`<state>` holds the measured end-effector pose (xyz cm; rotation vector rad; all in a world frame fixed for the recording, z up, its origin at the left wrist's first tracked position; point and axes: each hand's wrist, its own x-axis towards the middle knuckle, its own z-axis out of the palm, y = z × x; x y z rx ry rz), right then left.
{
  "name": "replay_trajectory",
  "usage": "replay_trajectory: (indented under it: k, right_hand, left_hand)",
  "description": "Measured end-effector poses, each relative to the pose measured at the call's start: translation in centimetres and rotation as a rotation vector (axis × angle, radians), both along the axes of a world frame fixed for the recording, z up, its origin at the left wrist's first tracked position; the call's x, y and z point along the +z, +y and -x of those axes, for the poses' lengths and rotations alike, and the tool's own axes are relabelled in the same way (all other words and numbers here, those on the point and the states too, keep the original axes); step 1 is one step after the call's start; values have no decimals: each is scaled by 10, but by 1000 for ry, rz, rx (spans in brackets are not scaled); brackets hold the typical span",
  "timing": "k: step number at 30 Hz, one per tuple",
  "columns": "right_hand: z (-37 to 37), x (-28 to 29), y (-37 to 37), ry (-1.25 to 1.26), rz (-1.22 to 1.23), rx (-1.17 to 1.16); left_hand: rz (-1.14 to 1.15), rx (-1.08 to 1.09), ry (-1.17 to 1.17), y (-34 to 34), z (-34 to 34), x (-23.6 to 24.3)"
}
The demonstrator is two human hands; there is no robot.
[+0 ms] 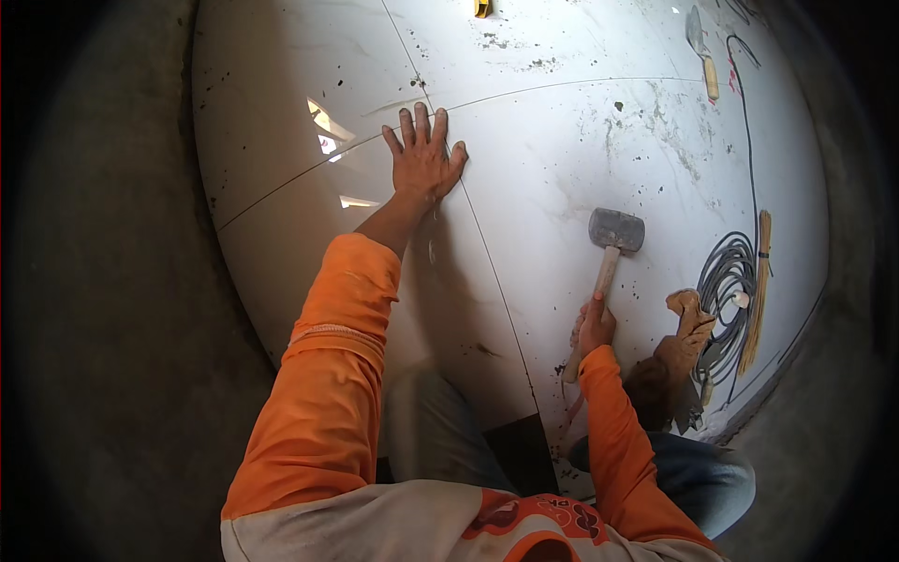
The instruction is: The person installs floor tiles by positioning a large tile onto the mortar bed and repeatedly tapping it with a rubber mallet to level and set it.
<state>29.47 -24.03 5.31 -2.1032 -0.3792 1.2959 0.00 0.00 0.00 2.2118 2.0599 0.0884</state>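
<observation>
My left hand (421,159) lies spread on a white marble-look floor tile (328,197), fingertips at the crossing of two thin tile joints. My right hand (595,323) is closed on the wooden handle of a rubber mallet (616,231), whose grey-black head rests on or just over the tile to the right of my left hand; which, I cannot tell. Just right of my right hand is a crumpled brown piece of material (688,332), perhaps paper or cloth, with some darker items partly hidden behind it.
A coiled grey cable (721,276) and a bundle of thin sticks (760,253) lie at the right. A trowel (710,80) is at the upper right, a yellow tool (482,7) at the top edge. Darker rough floor (131,281) borders the tiles. My knees show below.
</observation>
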Motion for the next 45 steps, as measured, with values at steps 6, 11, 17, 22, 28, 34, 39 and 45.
replay_trajectory:
  k: [6, 11, 17, 22, 28, 34, 39, 45]
  right_hand:
    - [-13, -26, -7, -72, -58, -12]
    - [-8, -23, -3, -22, -76, 34]
    - [-5, -18, 2, -34, -86, 30]
    - [-5, -16, 3, -37, -113, 20]
    - [-10, -14, 1, -1, -126, -13]
    - [-10, -18, -3, -2, -95, -4]
    - [-8, -21, 0, 28, -109, 41]
    - [-15, -14, -1, 33, -92, 68]
  left_hand:
    - [-7, 25, -64, 1, -7, 1]
    - [-67, 183, -75, 11, -3, -1]
    - [-80, 89, -84, -10, -17, -3]
    - [-36, -53, -122, -58, -41, 5]
    - [61, -109, -144, -135, -60, 11]
    - [148, -110, -152, -224, -84, 7]
    - [174, -104, -90, -289, -110, 11]
    - [208, -149, -127, -361, -148, 19]
